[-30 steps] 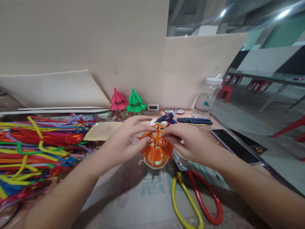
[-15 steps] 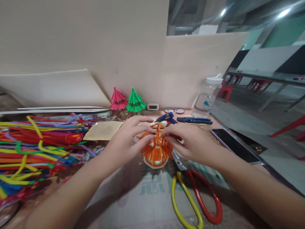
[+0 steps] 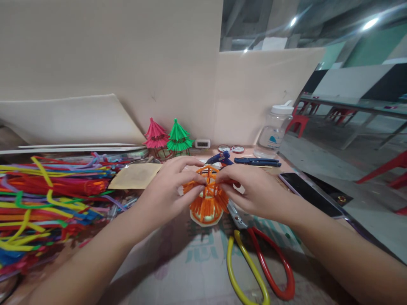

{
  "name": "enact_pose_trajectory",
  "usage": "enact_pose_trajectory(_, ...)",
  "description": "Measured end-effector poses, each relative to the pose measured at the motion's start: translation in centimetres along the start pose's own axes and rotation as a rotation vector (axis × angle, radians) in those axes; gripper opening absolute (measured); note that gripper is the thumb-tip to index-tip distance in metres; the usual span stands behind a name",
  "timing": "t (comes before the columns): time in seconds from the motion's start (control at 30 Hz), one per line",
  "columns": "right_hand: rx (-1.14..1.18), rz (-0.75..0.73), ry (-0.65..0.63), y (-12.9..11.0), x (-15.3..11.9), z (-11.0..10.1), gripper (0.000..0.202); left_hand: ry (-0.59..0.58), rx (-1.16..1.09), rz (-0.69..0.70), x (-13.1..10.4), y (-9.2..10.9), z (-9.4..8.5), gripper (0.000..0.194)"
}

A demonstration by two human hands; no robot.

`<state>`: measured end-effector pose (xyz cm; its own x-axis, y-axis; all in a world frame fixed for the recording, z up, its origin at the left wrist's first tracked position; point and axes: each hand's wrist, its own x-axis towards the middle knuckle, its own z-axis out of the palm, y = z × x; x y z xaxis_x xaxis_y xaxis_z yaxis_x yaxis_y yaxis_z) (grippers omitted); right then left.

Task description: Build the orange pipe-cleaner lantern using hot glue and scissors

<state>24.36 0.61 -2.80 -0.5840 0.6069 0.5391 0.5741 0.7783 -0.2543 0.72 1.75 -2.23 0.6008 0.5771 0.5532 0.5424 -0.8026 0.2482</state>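
Observation:
An orange pipe-cleaner structure [image 3: 207,205] stands on a pale polygonal base at the middle of the table. My left hand [image 3: 178,186] pinches its upper part from the left, thumb and fingers closed on the orange strands. From the right, my right hand [image 3: 243,186] pinches the same upper part, its fingertips close to those of the left. The exact strand between the fingertips is hard to make out. Scissors [image 3: 238,222] with one yellow and one red handle lie just right of the structure, under my right hand.
Colourful pipe cleaners [image 3: 57,186] pile up at left. Behind stand a pink tree [image 3: 155,133], a green tree [image 3: 179,137] and a small clock [image 3: 202,143]. A glue gun [image 3: 219,158], blue cutter [image 3: 257,162], bottle [image 3: 274,131] and phone [image 3: 310,195] lie or stand toward the right.
The view has shifted slightly, so things sit a little further left. Both hands keep hold of the orange structure, with little visible movement of the fingers.

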Motion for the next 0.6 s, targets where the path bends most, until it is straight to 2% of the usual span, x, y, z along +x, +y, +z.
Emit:
enact_pose_trajectory(0.4, -0.019, 0.023, -0.027, -0.34, 0.20, 0.03, 0.015, -0.009, -0.005, 0.016, 0.11, 0.01, -0.28, 0.015)
enact_pose_trajectory(0.6, -0.018, 0.013, -0.019, -0.11, 0.07, 0.24, 0.016, -0.012, 0.001, 0.014, 0.24, 0.31, -0.88, 0.022)
